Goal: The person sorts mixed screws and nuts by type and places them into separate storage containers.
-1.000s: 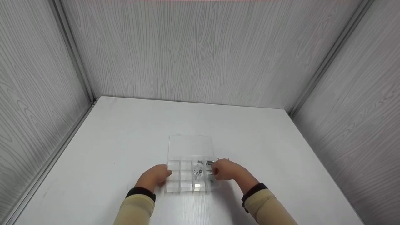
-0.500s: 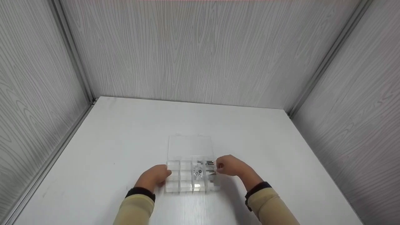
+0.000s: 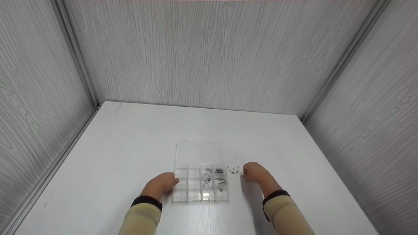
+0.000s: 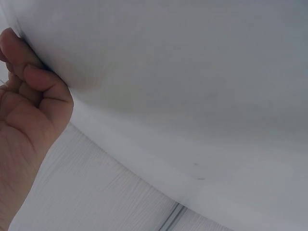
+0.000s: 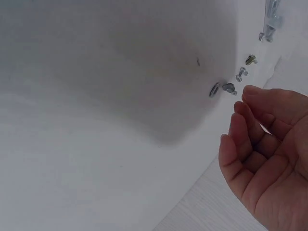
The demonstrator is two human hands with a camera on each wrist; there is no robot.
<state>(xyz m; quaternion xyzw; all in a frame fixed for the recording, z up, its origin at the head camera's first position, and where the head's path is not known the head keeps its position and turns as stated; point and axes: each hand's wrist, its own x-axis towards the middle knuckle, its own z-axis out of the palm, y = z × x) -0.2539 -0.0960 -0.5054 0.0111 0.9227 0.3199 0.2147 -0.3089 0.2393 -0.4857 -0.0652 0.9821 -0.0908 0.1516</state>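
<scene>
A clear plastic compartment box [image 3: 194, 195] stands on the table with its clear lid [image 3: 198, 154] folded back. My left hand [image 3: 161, 183] grips the box's left side, thumb over the rim; in the left wrist view its fingers are curled at the frame's edge. Small metal parts lie in the box's right-hand compartments. Right of the box, several small screws [image 3: 233, 171] are scattered. My right hand [image 3: 256, 173] is just beside them, fingers loosely bent. In the right wrist view, thumb and fingertips nearly meet near a short screw [image 5: 241, 74], and nothing shows between them.
The white table [image 3: 143, 137] extends around the box. Grey wood-grain panels [image 3: 196, 52] stand at the back and both sides. A small ring-like metal piece [image 5: 214, 90] lies near the screws in the right wrist view.
My right hand has moved right, away from the box's right compartments to beside the scattered screws, which now show. My left hand has stayed on the box.
</scene>
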